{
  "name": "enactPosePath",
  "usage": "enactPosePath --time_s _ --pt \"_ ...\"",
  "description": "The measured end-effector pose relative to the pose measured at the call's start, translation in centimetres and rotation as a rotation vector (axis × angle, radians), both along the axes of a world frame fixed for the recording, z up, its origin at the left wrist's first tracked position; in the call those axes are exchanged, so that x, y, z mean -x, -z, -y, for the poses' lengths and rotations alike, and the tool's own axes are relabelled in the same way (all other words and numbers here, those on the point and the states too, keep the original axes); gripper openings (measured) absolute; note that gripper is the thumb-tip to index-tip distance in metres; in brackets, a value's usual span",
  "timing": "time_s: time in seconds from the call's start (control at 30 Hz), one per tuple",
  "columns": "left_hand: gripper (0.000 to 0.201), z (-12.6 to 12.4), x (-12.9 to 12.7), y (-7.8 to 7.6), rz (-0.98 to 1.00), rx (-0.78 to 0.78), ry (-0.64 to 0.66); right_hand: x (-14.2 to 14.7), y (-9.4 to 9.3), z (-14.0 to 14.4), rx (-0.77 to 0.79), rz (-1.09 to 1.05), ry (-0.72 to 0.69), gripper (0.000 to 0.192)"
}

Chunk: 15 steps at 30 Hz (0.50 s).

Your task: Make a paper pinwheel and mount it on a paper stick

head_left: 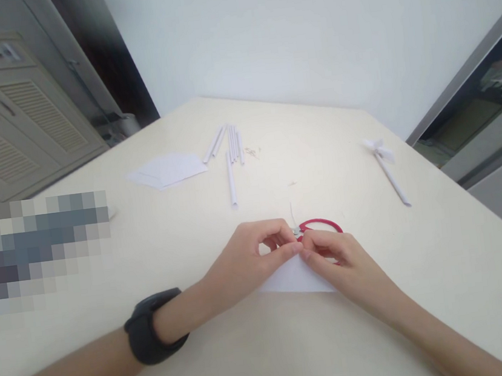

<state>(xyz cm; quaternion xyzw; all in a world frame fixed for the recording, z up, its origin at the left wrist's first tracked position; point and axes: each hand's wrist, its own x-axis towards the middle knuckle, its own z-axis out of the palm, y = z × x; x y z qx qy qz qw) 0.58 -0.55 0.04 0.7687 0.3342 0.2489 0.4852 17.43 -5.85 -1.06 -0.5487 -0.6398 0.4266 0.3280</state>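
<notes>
White paper sheet at lower centre of frame, flat on cream table, directly beneath and between both hands. Upper edge of sheet pinched where fingertips of both hands meet, just right of frame centre.

Left hand: fingers curled, thumb and forefinger closed on upper edge of sheet. Black wrist band on left forearm, lower left of centre.

Right hand: fingers bent, fingertips pressed onto same edge, touching left fingertips. Palm resting over right part of sheet. Exact fold state of paper under fingers not discernible.

Red-handled scissors immediately behind right hand, partly hidden by knuckles; handle loop visible, blades mostly covered. Thin white paper strip just above scissors.

Farther up frame, well apart from hands:
- Single rolled paper tube lying alone above centre.
- Group of rolled paper tubes side by side beyond it, upper centre.
- Stack of flat paper sheets left of tubes.
- Small scraps right of tube group.
- Paper pinwheel on stick at right of frame, head toward wall.

Pixelated block over left edge of frame. Louvred cabinet at upper left, beyond table. Nothing lying between hands and sheet.
</notes>
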Motion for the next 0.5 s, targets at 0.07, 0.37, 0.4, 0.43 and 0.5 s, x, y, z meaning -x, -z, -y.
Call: enactPosePath --time_s 0.07,0.37,0.4,0.43,0.5 --pt "0.018 0.03 -0.04 0.11 0.005 -0.002 -0.018 0.05 -0.10 -0.04 -0.011 0.011 -0.006 0.025" --pt "0.017 0.00 0.01 -0.18 -0.010 0.039 0.009 0.20 0.20 -0.02 -0.030 0.056 -0.003 0.023" --pt "0.017 -0.04 0.00 -0.12 -0.001 0.043 0.006 0.19 0.28 -0.04 -0.034 0.055 -0.001 0.023" --pt "0.017 -0.10 0.00 0.01 0.010 0.049 0.004 0.17 0.35 -0.07 -0.036 0.052 0.000 0.023" --pt "0.019 -0.24 -0.02 0.44 0.036 0.066 -0.003 0.13 0.39 -0.16 -0.046 0.049 0.005 0.021"
